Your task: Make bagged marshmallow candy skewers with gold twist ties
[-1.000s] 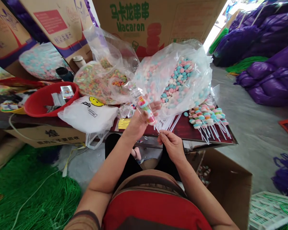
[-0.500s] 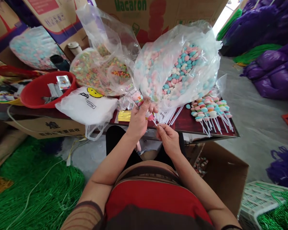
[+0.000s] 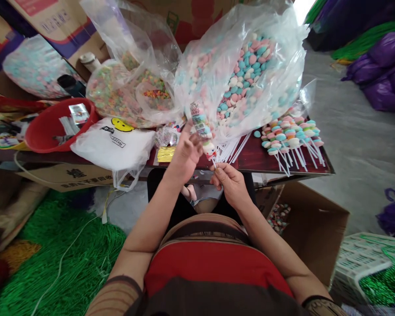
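Head view: my right hand (image 3: 228, 181) pinches the stick (image 3: 214, 164) of a candy skewer (image 3: 209, 149), which leans up in front of the big candy bag (image 3: 246, 79). My left hand (image 3: 187, 153) is beside it, fingers spread; whether they touch, I can't tell. If my low pinch slackens, the top-heavy skewer could tip, or its wrapper (image 3: 200, 119) catch on the bag. It looks pastel pink, blue and white under dark-printed clear film.

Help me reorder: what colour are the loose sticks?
The loose sticks are white, clearest in the head view.
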A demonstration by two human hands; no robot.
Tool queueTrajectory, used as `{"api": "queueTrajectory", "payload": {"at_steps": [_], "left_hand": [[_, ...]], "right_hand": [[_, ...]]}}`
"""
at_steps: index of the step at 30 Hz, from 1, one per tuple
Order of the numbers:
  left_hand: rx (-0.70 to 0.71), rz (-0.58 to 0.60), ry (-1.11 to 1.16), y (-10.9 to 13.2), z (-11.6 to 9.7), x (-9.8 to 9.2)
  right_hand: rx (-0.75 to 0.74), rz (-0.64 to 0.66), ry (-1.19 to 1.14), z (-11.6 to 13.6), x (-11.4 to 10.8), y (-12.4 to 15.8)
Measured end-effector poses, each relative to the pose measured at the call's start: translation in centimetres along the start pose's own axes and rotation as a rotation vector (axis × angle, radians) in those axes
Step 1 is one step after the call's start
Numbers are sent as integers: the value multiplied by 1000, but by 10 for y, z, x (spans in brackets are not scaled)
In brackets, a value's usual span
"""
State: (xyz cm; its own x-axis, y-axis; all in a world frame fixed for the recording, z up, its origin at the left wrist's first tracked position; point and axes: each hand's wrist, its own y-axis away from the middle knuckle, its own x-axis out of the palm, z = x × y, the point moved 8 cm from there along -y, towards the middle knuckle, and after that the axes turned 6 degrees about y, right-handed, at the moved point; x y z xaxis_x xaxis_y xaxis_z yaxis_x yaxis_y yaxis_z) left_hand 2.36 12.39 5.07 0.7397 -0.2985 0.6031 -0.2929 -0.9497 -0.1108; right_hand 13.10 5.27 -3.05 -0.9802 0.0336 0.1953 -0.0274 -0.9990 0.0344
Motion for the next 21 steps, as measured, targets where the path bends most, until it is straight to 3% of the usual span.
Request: {"api": "queueTrajectory", "payload": {"at_steps": [2,4,8,12,15,21], "left_hand": [[23,-22,15,-7,-10,0],[6,-75,-19,-9,-7,0],[-78,-147,-91,7,26,3],[-129,-100,-99,21,46,2],[-109,-45,-142,23,41,-3],[6,-54,-553,23,21,-14]], "right_hand": [[12,34,6,-2,1,1],[17,42,21,-1,2,1],[-23,4,40,6,4,-1],[-42,-24,28,12,4,-4],[-39,-60,24,13,0,-6],[-78,-125,148,17,-5,-8]]}}
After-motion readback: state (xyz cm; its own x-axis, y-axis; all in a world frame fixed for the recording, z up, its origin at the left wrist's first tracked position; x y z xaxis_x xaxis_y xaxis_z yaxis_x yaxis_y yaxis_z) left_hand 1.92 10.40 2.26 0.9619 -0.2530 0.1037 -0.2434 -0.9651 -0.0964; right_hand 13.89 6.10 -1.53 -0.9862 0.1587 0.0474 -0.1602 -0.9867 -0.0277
